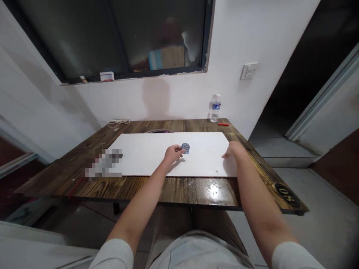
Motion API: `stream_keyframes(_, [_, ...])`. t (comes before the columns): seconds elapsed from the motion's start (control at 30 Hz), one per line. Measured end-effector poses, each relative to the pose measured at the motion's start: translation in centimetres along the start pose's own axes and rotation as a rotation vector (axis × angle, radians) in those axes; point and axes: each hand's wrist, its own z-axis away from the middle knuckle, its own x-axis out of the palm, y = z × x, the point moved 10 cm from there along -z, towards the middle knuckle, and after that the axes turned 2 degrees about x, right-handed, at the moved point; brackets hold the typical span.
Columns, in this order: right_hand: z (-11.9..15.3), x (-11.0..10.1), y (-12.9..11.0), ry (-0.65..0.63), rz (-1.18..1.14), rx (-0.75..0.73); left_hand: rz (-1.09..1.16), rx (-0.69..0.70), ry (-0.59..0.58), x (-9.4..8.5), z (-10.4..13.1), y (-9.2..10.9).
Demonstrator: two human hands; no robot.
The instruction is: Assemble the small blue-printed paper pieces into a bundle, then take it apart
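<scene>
My left hand (174, 152) pinches the lower left edge of a small blue and grey patterned piece (185, 146), holding it over the middle of a white board (146, 155). The board lies on the dark wooden table. At the board's right end is my right hand (231, 148), its fingers bent and pointing down and to the left near the surface. Whether anything is between those fingers is too small to tell. A tiny speck lies on the board below and left of my right hand.
A water bottle (215, 108) stands at the table's back right beside a red pen-like object (223, 124). A coiled white cable (119, 122) lies at the back left. A blurred patch covers the board's left end. A round "80" plate (286, 194) marks the right corner.
</scene>
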Motion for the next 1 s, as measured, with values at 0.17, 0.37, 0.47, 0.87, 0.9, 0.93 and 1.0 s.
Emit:
stream_keyframes(0.17, [1.7,0.7,1.0,-0.198,0.065,0.002,0.018,0.022,-0.003,0.0,0.0,0.1])
stream_keyframes(0.37, [3.6,0.9,3.1,-0.167,-0.324,0.049,0.014,0.020,-0.013,0.3,0.3,0.5])
stream_keyframes(0.47, [3.5,0.9,3.3,-0.124,-0.395,0.041,0.018,0.013,-0.006,0.2,0.4,0.6])
stream_keyframes(0.87, [2.0,0.7,4.6,0.106,-0.353,0.066,-0.003,0.010,0.002,0.0,0.3,0.3])
stream_keyframes(0.9, [1.8,0.8,4.6,0.121,-0.347,0.065,-0.001,0.007,0.003,0.0,0.3,0.2])
stream_keyframes(0.93, [1.7,0.8,4.7,0.137,-0.341,0.065,0.001,0.002,0.005,0.0,0.2,0.2])
stream_keyframes(1.0, [1.6,0.8,4.8,0.167,-0.332,0.067,0.001,-0.005,0.006,-0.1,0.1,0.1])
